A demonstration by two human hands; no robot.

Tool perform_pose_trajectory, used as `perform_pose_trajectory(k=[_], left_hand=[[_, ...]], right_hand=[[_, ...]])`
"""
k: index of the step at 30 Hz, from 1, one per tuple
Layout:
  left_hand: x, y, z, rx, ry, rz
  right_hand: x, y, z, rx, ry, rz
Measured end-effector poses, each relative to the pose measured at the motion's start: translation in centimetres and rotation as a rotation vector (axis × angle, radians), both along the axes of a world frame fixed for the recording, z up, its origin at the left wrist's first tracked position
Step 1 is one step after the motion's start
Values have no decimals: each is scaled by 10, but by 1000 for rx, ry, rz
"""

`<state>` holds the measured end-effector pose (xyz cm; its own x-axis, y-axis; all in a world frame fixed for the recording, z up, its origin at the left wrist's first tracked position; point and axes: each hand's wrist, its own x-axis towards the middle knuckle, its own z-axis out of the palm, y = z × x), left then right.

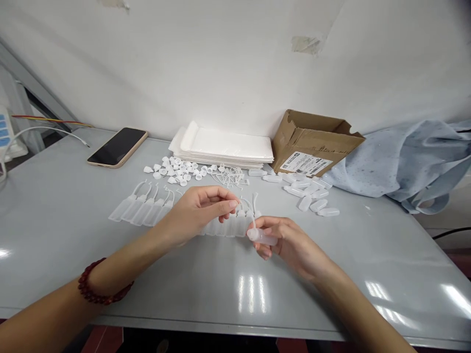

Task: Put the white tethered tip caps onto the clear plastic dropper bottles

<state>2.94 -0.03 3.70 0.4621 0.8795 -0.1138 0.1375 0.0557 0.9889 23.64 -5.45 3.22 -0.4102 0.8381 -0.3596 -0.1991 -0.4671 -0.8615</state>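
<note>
My right hand (285,242) is closed round a small translucent plastic bottle (262,237) lying sideways, its capped end pointing left. My left hand (200,208) hovers just left of it, palm up, fingers curled and thumb pressed to the fingertips; whether it pinches anything I cannot make out. Behind both hands a row of finished bottles with cap tethers (142,210) lies side by side on the grey table (221,294). Farther back lie several loose white caps (175,170), thin white tethers (230,175) and uncapped bottles (312,196).
A stack of white flat bags (224,147) and an open cardboard box (316,142) stand against the wall. A phone (117,146) lies at the back left near cables (47,128). Light blue cloth (405,162) is heaped at the right.
</note>
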Motion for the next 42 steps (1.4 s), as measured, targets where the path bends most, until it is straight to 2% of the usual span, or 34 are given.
perform_pose_trajectory(k=[6,11,23,36,39,42], left_hand=[[-1,-1,3,-134,-83,-2],[3,-4,0,-218,-114,-34],[6,-9,-5,-85,-29,-51],[6,-9,-5,-92,-45,-61],[6,-11,-4,-107,-54,-120],[9,-15,-3,-3,-22,-173]], right_hand=[[10,6,-1,114,-31,-143],[9,6,-3,101,-24,-131],[4,1,-1,106,-57,-119],[4,-2,0,130,-81,-101],[3,-3,1,138,-64,-88],[1,-2,1,155,-42,-68]])
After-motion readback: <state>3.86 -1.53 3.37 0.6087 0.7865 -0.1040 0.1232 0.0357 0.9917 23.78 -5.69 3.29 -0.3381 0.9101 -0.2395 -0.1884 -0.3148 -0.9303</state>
